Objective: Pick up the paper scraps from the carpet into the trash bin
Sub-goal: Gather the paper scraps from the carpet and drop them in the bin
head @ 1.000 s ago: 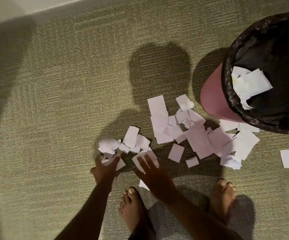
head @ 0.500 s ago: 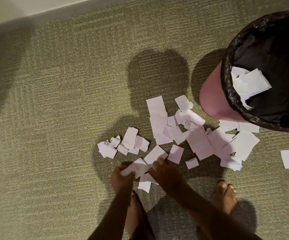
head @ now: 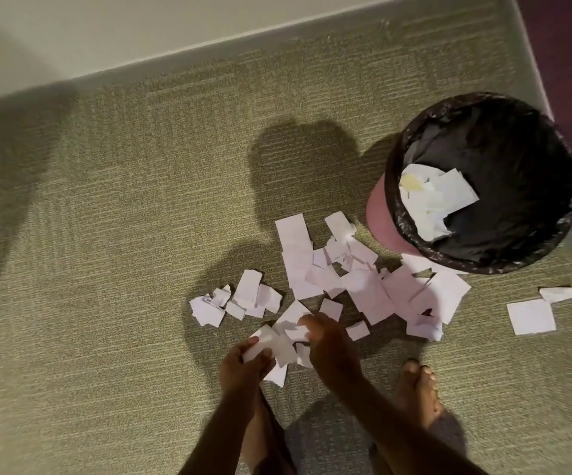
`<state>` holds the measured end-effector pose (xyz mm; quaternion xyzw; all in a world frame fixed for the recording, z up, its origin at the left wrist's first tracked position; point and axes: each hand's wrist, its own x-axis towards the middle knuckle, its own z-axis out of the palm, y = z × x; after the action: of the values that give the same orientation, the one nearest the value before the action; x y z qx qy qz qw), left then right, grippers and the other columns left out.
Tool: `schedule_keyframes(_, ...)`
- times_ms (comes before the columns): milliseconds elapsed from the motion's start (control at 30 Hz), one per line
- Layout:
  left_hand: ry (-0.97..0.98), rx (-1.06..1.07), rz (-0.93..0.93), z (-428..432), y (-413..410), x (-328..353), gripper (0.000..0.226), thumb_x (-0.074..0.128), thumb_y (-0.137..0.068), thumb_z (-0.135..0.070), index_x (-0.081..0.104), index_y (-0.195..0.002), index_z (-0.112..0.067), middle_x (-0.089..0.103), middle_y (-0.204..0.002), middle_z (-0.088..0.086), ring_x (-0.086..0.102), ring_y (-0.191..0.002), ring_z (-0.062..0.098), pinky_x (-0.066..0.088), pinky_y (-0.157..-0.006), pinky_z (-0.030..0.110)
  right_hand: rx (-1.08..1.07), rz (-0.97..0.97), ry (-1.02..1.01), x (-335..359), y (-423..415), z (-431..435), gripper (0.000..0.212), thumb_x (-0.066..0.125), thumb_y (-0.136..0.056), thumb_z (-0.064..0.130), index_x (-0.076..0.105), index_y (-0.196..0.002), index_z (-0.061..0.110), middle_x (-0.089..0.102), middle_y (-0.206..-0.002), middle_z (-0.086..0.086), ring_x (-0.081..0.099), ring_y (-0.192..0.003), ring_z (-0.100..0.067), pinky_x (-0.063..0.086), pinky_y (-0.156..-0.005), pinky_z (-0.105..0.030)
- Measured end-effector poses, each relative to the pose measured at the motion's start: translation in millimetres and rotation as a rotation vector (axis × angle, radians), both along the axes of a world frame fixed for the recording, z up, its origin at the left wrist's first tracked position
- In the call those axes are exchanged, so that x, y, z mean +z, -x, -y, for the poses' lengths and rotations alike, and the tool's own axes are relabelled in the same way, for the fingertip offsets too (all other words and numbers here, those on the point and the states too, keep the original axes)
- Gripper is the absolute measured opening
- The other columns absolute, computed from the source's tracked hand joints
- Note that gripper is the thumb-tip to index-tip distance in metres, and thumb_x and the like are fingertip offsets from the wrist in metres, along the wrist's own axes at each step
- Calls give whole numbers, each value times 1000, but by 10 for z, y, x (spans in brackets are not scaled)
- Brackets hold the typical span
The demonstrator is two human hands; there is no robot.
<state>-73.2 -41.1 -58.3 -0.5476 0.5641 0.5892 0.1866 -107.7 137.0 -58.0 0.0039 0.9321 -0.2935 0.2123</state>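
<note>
No writing is legible on the paper scraps.

One head-worn wide-angle view looks steeply down at the carpet from standing height, directly above the person's bare foot. It faces the wall along the top edge. The paper scraps sit near centre and the trash bin at right, with straight lines bowing toward the edges.

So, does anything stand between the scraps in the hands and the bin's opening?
Nothing visible does. The left hand and right hand grip the held scraps; the trash bin stands open, lidless, to their right. Only loose scraps lie on the carpet between.
</note>
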Motion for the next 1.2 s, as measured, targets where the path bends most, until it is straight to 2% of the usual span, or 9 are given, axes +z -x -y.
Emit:
schedule_keyframes(100, -215, 54, -55, -154, 174, 276, 30, 75, -94, 8, 69, -124, 6, 76, -117, 32, 79, -96, 32, 67, -72, 27, -361, 127, 218, 300, 148, -97, 23, 68, -90, 5, 76, -111, 10, 78, -102, -2, 68, -86, -1, 51, -73, -9)
schedule_keyframes(167, -343, 45, -112, -279, 324, 488, 28, 73, -98, 0, 72, -126, 4, 77, -119, 28, 78, -98, 28, 66, -80, 28, -531, 225, 358, 529, 246, -198, 20, 67, -91, 19, 75, -109, 12, 78, -98, 1, 71, -87, -11, 57, -75, -26)
schedule_keyframes(267, -477, -73, -190, -492, 583, 839, 33, 67, -106, -13, 70, -136, -1, 73, -127, 28, 66, -108, 31, 58, -101, 37, -692, 311, 494, 901, 386, -390, 17, 74, -94, 14, 73, -111, 17, 78, -96, 4, 77, -84, -21, 66, -70, -42)
schedule_keyframes(367, -526, -148, -253, -707, 867, 1196, 38, 63, -108, -17, 65, -143, -2, 68, -118, 23, 59, -100, 30, 57, -87, 31, -774, 257, 581, 1303, 562, -580, 21, 73, -95, 8, 74, -106, 26, 80, -90, 3, 77, -70, -26, 66, -61, -45)
schedule_keyframes(533, -651, -151, -319, -1110, 1332, 1729, 42, 74, -101, -13, 67, -141, -2, 72, -121, 18, 71, -90, 16, 63, -84, 25, -929, 188, 770, 1900, 869, -956, 23, 73, -98, 8, 74, -107, 28, 81, -95, 7, 81, -82, -18, 64, -61, -29)
schedule_keyframes(633, -680, -181, -341, -1411, 1615, 2006, 51, 82, -94, -16, 68, -141, -4, 73, -115, 16, 72, -82, 14, 62, -76, 23, -1042, 151, 871, 2168, 1087, -1216, 20, 71, -98, 3, 73, -114, 15, 80, -103, -9, 80, -86, -23, 66, -67, -33)
schedule_keyframes(833, -617, -308, -358, -2143, 2197, 2289, 37, 71, -102, -7, 67, -139, -4, 74, -129, 23, 78, -97, 23, 66, -77, 29, -1152, 100, 1017, 2443, 1427, -1710, 25, 63, -103, 4, 69, -127, 8, 75, -116, -30, 74, -98, -38, 59, -89, -51)
schedule_keyframes(1100, -556, -481, -299, -2567, 2451, 2332, 23, 59, -112, -31, 75, -123, -19, 82, -113, 12, 80, -94, 20, 66, -87, 35, -1201, 167, 1115, 2375, 1550, -2067, 41, 59, -105, 4, 57, -145, 9, 76, -125, -20, 72, -122, -34, 53, -112, -50)
schedule_keyframes(1200, -547, -542, -299, -2547, 2417, 2325, 32, 60, -110, -39, 70, -137, -24, 78, -128, 13, 76, -118, 34, 61, -102, 48, -1218, 163, 1103, 2351, 1527, -2128, 43, 60, -104, 2, 59, -145, 13, 76, -126, -12, 73, -120, -27, 56, -110, -46)
